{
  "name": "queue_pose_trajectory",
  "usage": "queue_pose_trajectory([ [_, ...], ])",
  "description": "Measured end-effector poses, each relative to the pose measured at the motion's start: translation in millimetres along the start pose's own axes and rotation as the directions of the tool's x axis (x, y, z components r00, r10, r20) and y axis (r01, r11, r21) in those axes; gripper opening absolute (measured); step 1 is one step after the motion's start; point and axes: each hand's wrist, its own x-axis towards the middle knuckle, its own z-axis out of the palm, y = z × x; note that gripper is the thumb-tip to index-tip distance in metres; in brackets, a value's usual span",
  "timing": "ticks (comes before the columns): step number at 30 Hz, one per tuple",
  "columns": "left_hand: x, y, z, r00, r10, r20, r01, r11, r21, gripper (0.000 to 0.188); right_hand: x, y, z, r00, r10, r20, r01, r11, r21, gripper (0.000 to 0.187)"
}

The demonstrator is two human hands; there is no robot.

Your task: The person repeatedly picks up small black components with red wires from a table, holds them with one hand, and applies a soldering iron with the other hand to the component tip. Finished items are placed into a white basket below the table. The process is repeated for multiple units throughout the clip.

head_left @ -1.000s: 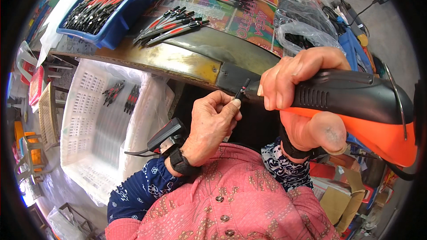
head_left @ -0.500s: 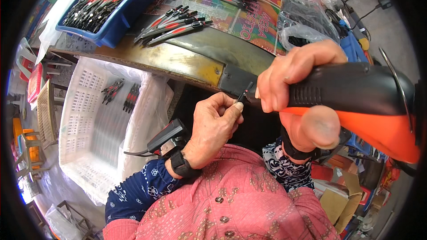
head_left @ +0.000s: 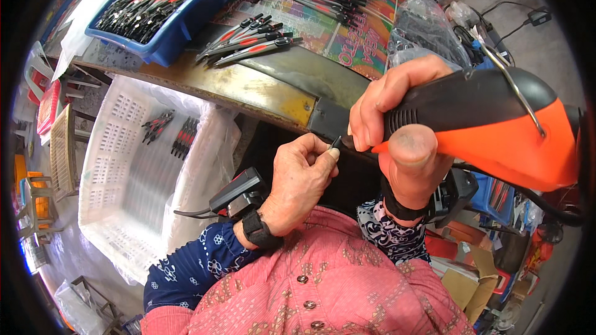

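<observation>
My right hand (head_left: 403, 124) grips a black and orange power screwdriver (head_left: 490, 121), held level with its tip pointing left. My left hand (head_left: 301, 183) pinches a small black part (head_left: 335, 144) right at the tool's tip, just below the workbench edge (head_left: 273, 96). A black device (head_left: 239, 192) is strapped to my left wrist. On the bench top above lie several black and red pens (head_left: 248, 37) in a loose row.
A blue tray (head_left: 171, 31) of pens sits at the bench's back left. A white slotted crate (head_left: 133, 167) lined with plastic stands on the floor to my left, with a few pens inside. Clear plastic bags (head_left: 422, 31) and cables lie at the right. Cardboard boxes sit lower right.
The screwdriver tip and the small part in my left hand have come together. Both hands shifted slightly left and down.
</observation>
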Motion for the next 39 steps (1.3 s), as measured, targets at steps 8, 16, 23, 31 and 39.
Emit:
queue_pose_trajectory([
  [8,0.3,-4.2,-1.2,0.999,0.042,0.010,-0.042,0.999,-0.015,0.011,1.9,4.9,3.9,0.995,-0.103,-0.012,0.101,0.988,-0.120,0.054],
  [16,3.7,-6.4,-2.8,0.999,0.029,0.032,-0.031,0.997,0.071,0.012,-3.7,4.9,8.3,0.991,-0.074,-0.113,0.084,0.993,0.086,0.058],
  [23,4.6,-1.3,-6.4,0.996,0.055,0.073,-0.073,0.961,0.268,0.016,-19.6,-2.3,12.2,0.974,-0.039,-0.224,0.090,0.971,0.221,0.064],
  [31,23.4,23.9,-37.6,0.702,0.693,0.162,-0.539,0.370,0.757,0.021,-23.9,4.5,-10.8,0.928,-0.176,-0.328,0.311,0.852,0.422,0.060],
  [39,80.9,92.9,-61.3,0.617,0.743,0.261,-0.179,-0.191,0.965,0.042,-28.4,12.7,-7.1,0.936,-0.049,-0.348,0.182,0.915,0.361,0.065],
])
